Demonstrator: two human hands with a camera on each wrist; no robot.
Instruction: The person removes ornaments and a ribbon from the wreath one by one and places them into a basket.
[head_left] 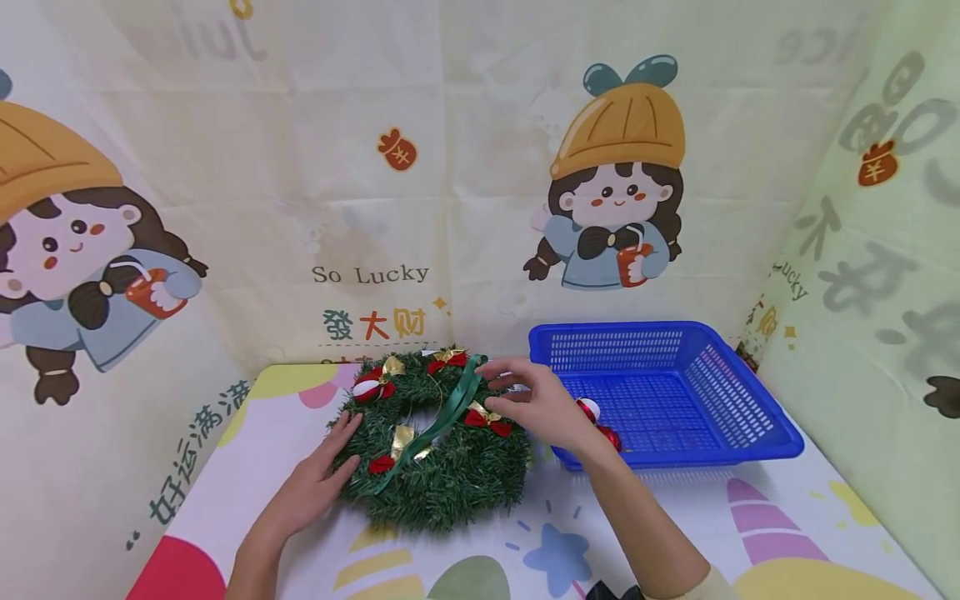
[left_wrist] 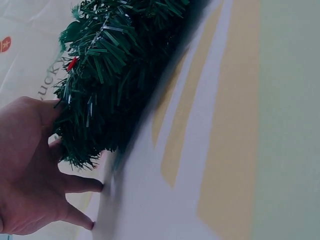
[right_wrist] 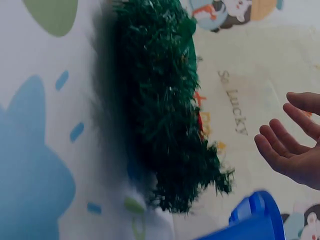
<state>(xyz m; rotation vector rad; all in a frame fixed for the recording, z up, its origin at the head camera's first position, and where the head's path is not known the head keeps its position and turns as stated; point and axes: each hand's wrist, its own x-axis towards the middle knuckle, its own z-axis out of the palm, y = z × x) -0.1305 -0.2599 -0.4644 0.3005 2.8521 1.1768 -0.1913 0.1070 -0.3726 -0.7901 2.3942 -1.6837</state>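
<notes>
A green Christmas wreath [head_left: 472, 487] lies on the table, decorated with red and gold bows [head_left: 489, 418] and a red-and-white ball [head_left: 366, 388]. Across it runs a green ribbon [head_left: 448, 414], from the upper right to the lower left. My left hand [head_left: 311, 487] rests against the wreath's left edge with fingers spread; in the left wrist view two fingertips reach down by the tabletop. Over the wreath's upper right side hovers my right hand [head_left: 542, 406], its fingertips close to the ribbon's upper end. Seen from the right wrist, those fingers [right_wrist: 277, 145] are loosely bent and hold nothing.
A blue plastic basket [head_left: 675, 457] stands right of the wreath, partly behind my right forearm. Inside its near left corner are a red-and-white ball [head_left: 589, 408] and a shiny red ornament [head_left: 612, 437]. A printed cloth wall [head_left: 480, 233] rises behind the table.
</notes>
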